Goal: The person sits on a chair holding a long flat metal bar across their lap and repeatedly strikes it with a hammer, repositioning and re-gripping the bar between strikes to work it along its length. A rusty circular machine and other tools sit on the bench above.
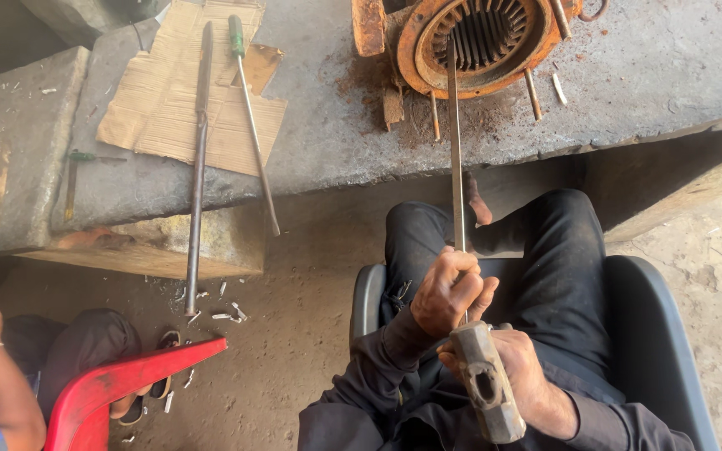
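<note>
Two hands busy: left hand grips rod set into rusty stator at bench edge; right hand grips hammer.

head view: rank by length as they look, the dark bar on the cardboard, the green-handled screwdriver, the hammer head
1. dark bar
2. green-handled screwdriver
3. hammer head, smallest, even though it sits nearest the camera in the right hand

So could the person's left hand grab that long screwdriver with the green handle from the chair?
Probably not as things stand. The left hand is wrapped around the long flat metal rod, and the green-handled screwdriver lies well off to the side on the concrete slab, across open floor.
</note>
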Action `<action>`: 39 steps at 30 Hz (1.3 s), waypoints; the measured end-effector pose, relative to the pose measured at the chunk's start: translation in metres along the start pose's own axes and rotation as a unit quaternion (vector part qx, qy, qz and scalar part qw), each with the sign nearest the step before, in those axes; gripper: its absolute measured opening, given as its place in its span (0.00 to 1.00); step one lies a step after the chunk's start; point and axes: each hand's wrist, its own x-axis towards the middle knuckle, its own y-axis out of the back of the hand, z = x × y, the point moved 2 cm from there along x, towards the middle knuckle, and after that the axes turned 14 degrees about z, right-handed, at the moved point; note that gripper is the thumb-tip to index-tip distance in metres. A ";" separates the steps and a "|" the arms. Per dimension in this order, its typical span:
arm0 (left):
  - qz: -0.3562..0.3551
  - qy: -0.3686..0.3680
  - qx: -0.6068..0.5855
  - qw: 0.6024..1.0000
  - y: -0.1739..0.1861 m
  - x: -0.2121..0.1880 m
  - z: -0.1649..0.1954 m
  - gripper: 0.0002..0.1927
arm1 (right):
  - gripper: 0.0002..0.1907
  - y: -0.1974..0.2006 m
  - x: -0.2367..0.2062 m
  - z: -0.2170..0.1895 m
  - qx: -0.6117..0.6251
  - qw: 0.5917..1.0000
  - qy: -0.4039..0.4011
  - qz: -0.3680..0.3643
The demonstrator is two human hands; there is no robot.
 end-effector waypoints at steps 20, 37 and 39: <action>-0.012 -0.013 -0.018 1.000 0.002 0.020 0.009 0.17 | 0.11 0.005 -0.001 -0.001 -0.009 1.000 0.012 0.012; 0.048 0.193 0.053 0.979 0.060 -0.005 0.005 0.06 | 0.07 0.013 0.010 -0.026 0.017 0.998 -0.050 0.033; 0.044 0.186 0.051 0.980 0.057 -0.005 0.004 0.06 | 0.06 0.013 0.010 -0.026 0.029 0.998 -0.057 0.026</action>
